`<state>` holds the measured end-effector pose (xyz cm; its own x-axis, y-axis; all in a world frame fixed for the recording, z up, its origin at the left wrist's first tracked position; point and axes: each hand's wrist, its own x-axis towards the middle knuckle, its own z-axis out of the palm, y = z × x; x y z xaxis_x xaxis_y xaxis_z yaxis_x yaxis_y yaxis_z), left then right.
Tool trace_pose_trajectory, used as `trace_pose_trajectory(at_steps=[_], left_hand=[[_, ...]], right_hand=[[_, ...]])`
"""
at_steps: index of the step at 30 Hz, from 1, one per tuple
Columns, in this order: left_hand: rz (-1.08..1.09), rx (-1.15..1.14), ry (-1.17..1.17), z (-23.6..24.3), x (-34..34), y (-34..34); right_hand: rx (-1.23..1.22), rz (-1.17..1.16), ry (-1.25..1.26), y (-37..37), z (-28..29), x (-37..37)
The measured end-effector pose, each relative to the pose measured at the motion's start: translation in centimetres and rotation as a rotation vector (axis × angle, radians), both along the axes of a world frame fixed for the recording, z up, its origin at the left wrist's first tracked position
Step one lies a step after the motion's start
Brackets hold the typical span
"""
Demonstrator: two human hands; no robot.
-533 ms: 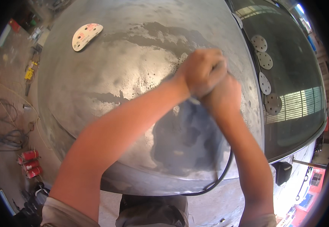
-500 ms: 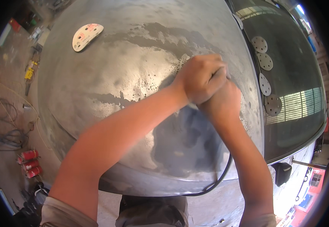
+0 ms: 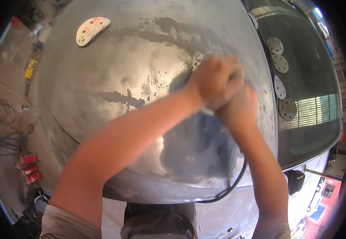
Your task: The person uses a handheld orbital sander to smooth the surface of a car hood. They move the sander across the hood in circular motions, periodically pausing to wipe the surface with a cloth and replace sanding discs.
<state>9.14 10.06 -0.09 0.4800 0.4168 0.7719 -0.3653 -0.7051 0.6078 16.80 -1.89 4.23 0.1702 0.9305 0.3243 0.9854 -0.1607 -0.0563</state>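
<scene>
Both my hands are closed together over what looks like a sander, almost wholly hidden beneath them; only a pale edge (image 3: 208, 111) of it shows. My left hand (image 3: 216, 81), smeared by motion, lies on the far side and overlaps my right hand (image 3: 238, 104). A black hose (image 3: 236, 180) runs from under my right forearm over the near edge of the car hood (image 3: 141, 59). The hood is dull bare grey metal with dark patches. A folded or curled white sanding disc (image 3: 92, 30) with holes rests at its far left.
Several round sanding discs (image 3: 279, 63) lie along the windshield (image 3: 312, 79) at the right. A side mirror (image 3: 295, 180) juts out at lower right. On the floor to the left are red cylinders (image 3: 29, 169), dark coiled cables (image 3: 3, 143) and a yellow tool (image 3: 30, 71).
My hands have moved a little to the right, toward the windshield, still closed together. The view has shifted slightly, so the sanding disc on the hood appears higher.
</scene>
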Motion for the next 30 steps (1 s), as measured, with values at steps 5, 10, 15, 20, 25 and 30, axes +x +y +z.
trace_pose_trajectory(at_steps=[5,10,15,20,25,30], left_hand=[[0.087,0.122,0.062,1.6,1.7,5.1],[-0.008,-0.099,0.073,0.0,-3.9,-4.8],[0.036,-0.022,0.058,-0.2,-4.1,-4.5],[0.281,0.041,0.025,-0.1,1.1,0.5],[0.026,-0.106,0.095,-0.2,-4.4,-6.6],[-0.036,-0.147,0.105,0.1,-2.6,-3.4]], right_hand=[[-0.002,-0.001,-0.044,5.6,1.4,1.7],[-0.17,-0.003,0.088,-4.9,-1.2,-1.8],[-0.077,0.033,0.066,-4.8,-0.1,-2.9],[-0.012,0.011,-0.102,1.9,0.0,1.0],[-0.035,-0.071,0.221,-6.1,0.5,-4.6],[-0.062,0.023,-0.01,-3.4,0.7,-2.2]])
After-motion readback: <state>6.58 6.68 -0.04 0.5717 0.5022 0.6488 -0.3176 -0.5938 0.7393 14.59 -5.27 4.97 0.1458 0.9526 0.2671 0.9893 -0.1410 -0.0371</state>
